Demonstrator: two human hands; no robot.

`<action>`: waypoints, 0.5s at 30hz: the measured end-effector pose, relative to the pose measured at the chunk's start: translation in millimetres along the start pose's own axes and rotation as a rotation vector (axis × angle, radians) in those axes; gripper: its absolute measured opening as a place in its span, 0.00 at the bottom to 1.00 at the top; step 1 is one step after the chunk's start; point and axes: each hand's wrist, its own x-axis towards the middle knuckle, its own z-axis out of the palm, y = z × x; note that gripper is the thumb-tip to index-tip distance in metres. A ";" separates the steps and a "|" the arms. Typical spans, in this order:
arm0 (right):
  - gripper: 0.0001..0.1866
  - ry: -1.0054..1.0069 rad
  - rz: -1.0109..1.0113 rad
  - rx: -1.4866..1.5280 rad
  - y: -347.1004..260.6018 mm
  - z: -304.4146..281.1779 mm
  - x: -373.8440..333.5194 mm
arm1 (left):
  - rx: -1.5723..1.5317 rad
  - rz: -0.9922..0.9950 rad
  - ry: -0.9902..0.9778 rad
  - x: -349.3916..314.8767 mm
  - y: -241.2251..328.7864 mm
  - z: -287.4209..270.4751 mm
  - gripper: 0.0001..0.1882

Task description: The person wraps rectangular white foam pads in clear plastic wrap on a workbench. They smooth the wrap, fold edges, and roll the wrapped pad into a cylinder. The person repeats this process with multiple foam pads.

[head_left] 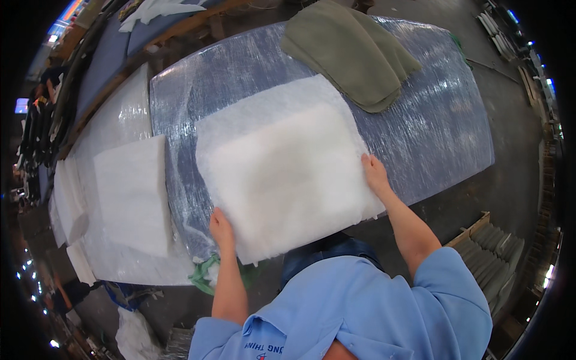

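Note:
A thick, square white batting pad (294, 168) lies in front of me, a thinner white fleecy sheet (264, 108) showing beyond its far edge. My left hand (222, 228) grips the pad at its left edge near the front corner, with the fingertips partly hidden. At the right edge, my right hand (375, 174) pinches the pad, fingers closed on the border. Beneath it all is a table-like surface wrapped in clear plastic over blue (432, 144). An olive-green folded cloth (354, 54) rests beyond the pad, on the far side.
To the left, more white batting pieces (133, 192) lie on a pale plastic-covered surface (129, 108). A green plastic bag (207, 275) hangs by the front edge near my left forearm. At the lower right stands a row of grey-green folded pieces (489, 255) in a wooden frame.

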 end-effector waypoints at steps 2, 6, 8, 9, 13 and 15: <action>0.26 0.032 -0.030 -0.032 7.2 0.3 0.2 | 0.144 0.040 0.007 -7.4 -6.6 5.6 0.26; 0.24 0.074 -0.027 -0.059 12.8 -3.5 11.6 | 0.197 0.018 -0.011 -8.1 -5.1 11.8 0.26; 0.24 0.055 0.002 -0.033 7.3 0.3 12.7 | 0.123 -0.002 -0.032 -3.1 -5.1 10.2 0.27; 0.23 0.050 0.021 -0.030 9.9 -0.6 12.5 | 0.090 0.006 -0.050 -3.1 -6.4 9.0 0.28; 0.21 -0.050 0.149 0.272 21.9 -4.3 3.3 | -0.262 -0.194 0.040 -16.4 -13.5 1.3 0.30; 0.19 -0.079 0.151 0.246 25.4 -10.5 -1.8 | -0.175 -0.037 0.028 -27.0 -18.5 -3.0 0.29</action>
